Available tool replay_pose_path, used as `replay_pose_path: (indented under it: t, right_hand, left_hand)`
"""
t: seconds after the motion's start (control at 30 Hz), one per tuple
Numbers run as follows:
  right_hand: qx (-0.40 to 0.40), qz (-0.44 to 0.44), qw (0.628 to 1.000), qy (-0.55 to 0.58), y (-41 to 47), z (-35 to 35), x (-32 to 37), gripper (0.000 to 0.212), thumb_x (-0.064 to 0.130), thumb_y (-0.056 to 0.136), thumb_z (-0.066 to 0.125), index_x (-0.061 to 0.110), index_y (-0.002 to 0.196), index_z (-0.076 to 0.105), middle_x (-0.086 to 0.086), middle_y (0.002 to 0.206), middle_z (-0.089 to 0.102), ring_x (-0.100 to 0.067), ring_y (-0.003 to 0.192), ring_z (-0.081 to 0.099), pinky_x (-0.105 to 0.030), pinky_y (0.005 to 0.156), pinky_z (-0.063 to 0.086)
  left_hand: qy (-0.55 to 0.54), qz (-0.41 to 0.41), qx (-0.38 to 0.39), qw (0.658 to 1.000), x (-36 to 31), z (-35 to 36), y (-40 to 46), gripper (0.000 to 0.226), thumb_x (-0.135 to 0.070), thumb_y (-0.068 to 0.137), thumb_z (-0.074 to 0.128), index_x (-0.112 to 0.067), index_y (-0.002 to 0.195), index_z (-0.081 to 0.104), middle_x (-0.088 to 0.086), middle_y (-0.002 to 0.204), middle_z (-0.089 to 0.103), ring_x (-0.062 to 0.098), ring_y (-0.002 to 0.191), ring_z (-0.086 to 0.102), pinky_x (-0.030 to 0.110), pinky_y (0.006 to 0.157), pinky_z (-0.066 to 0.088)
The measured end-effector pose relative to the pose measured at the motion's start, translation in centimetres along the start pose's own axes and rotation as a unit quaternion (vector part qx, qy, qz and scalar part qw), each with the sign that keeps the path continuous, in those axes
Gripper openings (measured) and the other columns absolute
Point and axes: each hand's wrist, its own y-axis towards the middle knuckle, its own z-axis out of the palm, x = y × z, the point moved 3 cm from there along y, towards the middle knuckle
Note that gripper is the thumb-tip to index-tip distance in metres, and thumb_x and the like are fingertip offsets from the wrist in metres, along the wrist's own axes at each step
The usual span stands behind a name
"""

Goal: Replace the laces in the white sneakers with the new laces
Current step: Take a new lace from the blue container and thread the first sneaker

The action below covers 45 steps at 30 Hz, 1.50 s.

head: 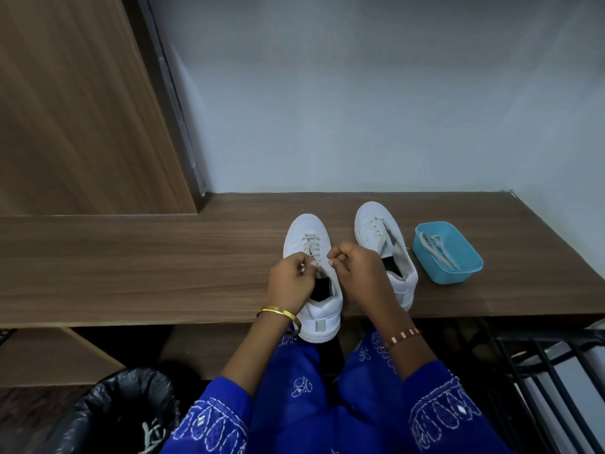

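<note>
Two white sneakers stand on a brown wooden shelf. The left sneaker has a pale lace threaded through its front eyelets. My left hand pinches one end of that lace over the tongue. My right hand pinches the other end, close beside the left hand. The right sneaker stands apart with bare eyelets and no lace in them. A blue plastic tub to its right holds another pale lace.
A bin lined with a black bag stands on the floor at the lower left, with an old lace inside. A black metal rack is at the lower right. A wooden panel rises on the left, a pale wall behind.
</note>
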Motion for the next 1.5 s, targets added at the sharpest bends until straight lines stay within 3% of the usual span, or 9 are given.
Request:
replay_pose_path:
  t: [0.1,0.23,0.37,0.53,0.7,0.97,1.27,1.37,1.5]
  right_hand:
    - [-0.002,0.027,0.999,-0.023,0.4,0.9,-1.5,0.015,0.011,0.086,0.059,0.008,0.101,0.064,-0.006,0.097,0.067,-0.020,0.091,0.062,-0.028,0.077,0.046]
    - [0.055,-0.003,0.995,-0.081,0.7,3.5,-1.7,0.036,0.018,0.083,0.065,0.007,0.117,0.058,-0.010,0.115,0.059,-0.025,0.108,0.054,-0.036,0.088,0.045]
    - [0.017,-0.002,0.998,-0.068,0.8,3.9,-2.1,0.026,0.010,0.088,0.054,0.007,0.113,0.061,-0.012,0.108,0.065,-0.028,0.100,0.059,-0.037,0.084,0.047]
    - [-0.009,0.016,1.000,-0.010,0.6,3.5,-2.9,0.021,0.007,0.088,0.054,0.008,0.105,0.066,-0.008,0.096,0.070,-0.022,0.089,0.064,-0.025,0.075,0.044]
    - [-0.014,0.018,1.000,0.005,0.5,3.3,-3.3,0.023,0.009,0.089,0.055,0.010,0.110,0.066,-0.007,0.099,0.071,-0.021,0.092,0.065,-0.026,0.077,0.046]
    - [-0.028,0.036,0.999,0.020,0.2,3.3,-3.3,0.026,0.010,0.091,0.052,0.011,0.113,0.065,-0.007,0.102,0.071,-0.021,0.095,0.064,-0.018,0.073,0.039]
    - [-0.015,0.057,0.998,0.022,0.3,3.2,-3.8,0.027,0.013,0.091,0.053,0.016,0.115,0.064,-0.004,0.102,0.070,-0.018,0.094,0.062,-0.016,0.070,0.035]
    - [-0.017,0.061,0.998,0.029,0.2,3.2,-3.9,0.027,0.013,0.090,0.055,0.017,0.114,0.066,-0.003,0.100,0.071,-0.017,0.092,0.063,-0.017,0.070,0.036]
    - [0.004,0.071,0.997,0.028,0.5,3.3,-4.1,0.028,0.015,0.089,0.058,0.018,0.116,0.064,-0.002,0.100,0.071,-0.015,0.092,0.064,-0.017,0.072,0.041]
  left_hand:
    - [0.036,-0.021,-0.023,0.999,0.6,-0.5,0.3,0.014,-0.014,0.090,0.056,-0.012,0.077,0.063,-0.006,0.061,0.053,0.011,0.059,0.047,0.022,0.057,0.031]
    - [0.060,-0.043,-0.030,0.997,1.2,-0.5,0.4,0.013,-0.018,0.087,0.062,-0.008,0.085,0.070,0.003,0.075,0.064,0.013,0.070,0.055,0.022,0.064,0.040]
    - [0.068,-0.051,-0.029,0.996,1.6,0.2,0.5,0.013,-0.021,0.084,0.066,-0.011,0.087,0.073,0.007,0.088,0.072,0.019,0.083,0.065,0.025,0.070,0.049]
    - [0.173,-0.031,-0.022,0.984,1.3,1.1,1.1,0.018,-0.024,0.088,0.057,-0.016,0.093,0.072,0.008,0.092,0.071,0.023,0.087,0.065,0.027,0.067,0.047]
    - [0.260,-0.012,-0.043,0.965,0.8,2.0,1.6,0.024,-0.029,0.092,0.051,-0.017,0.102,0.068,0.007,0.109,0.059,0.025,0.094,0.060,0.028,0.068,0.042]
    - [0.157,-0.070,-0.108,0.979,0.6,3.3,1.7,0.021,-0.019,0.090,0.053,-0.005,0.091,0.068,0.011,0.113,0.050,0.021,0.074,0.054,0.027,0.060,0.038]
    - [-0.063,-0.209,-0.101,0.971,1.7,3.5,2.7,0.014,-0.007,0.081,0.058,-0.005,0.080,0.072,0.014,0.087,0.070,0.028,0.085,0.064,0.025,0.067,0.044]
    - [-0.059,-0.223,-0.085,0.969,1.6,3.3,3.0,0.014,-0.007,0.082,0.061,0.000,0.088,0.071,0.017,0.095,0.069,0.030,0.094,0.063,0.026,0.072,0.043]
    - [0.000,-0.201,-0.064,0.977,1.2,3.2,3.2,0.015,-0.009,0.082,0.061,-0.008,0.092,0.072,0.011,0.098,0.070,0.027,0.095,0.063,0.024,0.072,0.043]
